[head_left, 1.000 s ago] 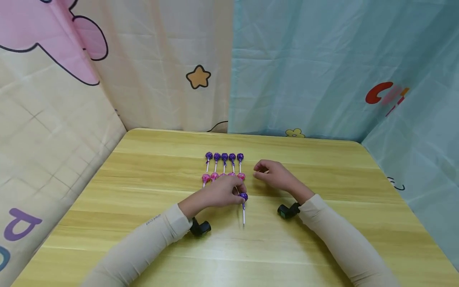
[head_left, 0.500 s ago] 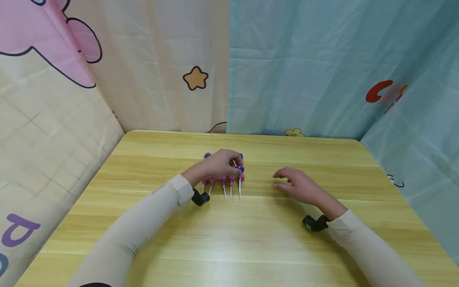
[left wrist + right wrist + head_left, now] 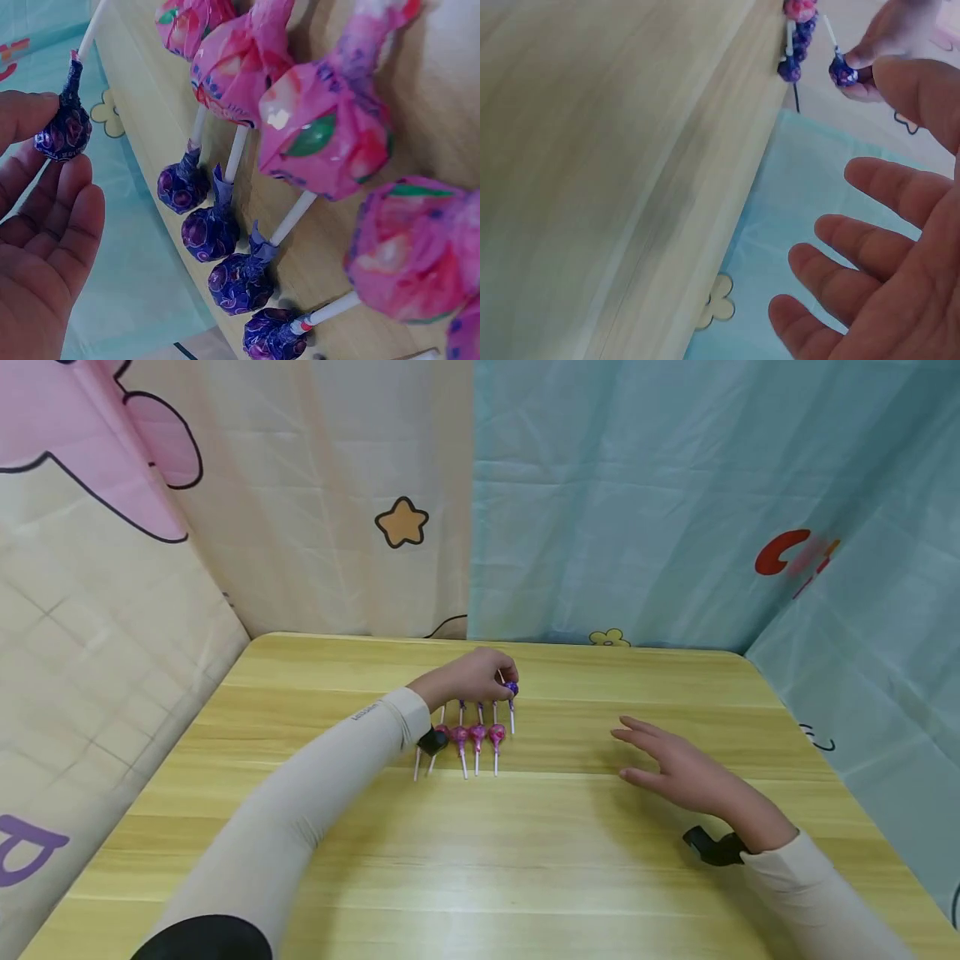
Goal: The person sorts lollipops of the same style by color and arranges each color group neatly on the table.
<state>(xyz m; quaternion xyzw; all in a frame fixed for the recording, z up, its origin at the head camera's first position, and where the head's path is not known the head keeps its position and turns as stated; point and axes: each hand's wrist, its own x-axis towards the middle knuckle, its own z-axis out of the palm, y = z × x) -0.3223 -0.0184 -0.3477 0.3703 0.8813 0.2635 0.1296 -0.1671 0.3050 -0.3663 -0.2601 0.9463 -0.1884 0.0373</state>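
My left hand [image 3: 474,677] pinches a purple-wrapped lollipop [image 3: 512,690] by its head, between thumb and fingers, at the right end of the back row. In the left wrist view this lollipop [image 3: 64,132] is raised off the table, its white stick pointing away from the palm. Several purple lollipops [image 3: 210,234] lie side by side; in the head view my left hand hides their heads. In front of them lies a row of pink lollipops [image 3: 478,735], sticks toward me. My right hand [image 3: 686,772] hovers apart on the right, fingers spread, holding nothing.
A wood-grain table [image 3: 555,860] carries both rows. Behind it hang a cream curtain [image 3: 337,552] and a blue curtain [image 3: 637,527]. Each wrist wears a small black camera, the left one [image 3: 432,742] hanging right over the pink lollipops.
My left hand has carried the purple lollipop from in front of the pink row to the right end of the purple row. My right hand has drawn back rightward, and its fingers have spread.
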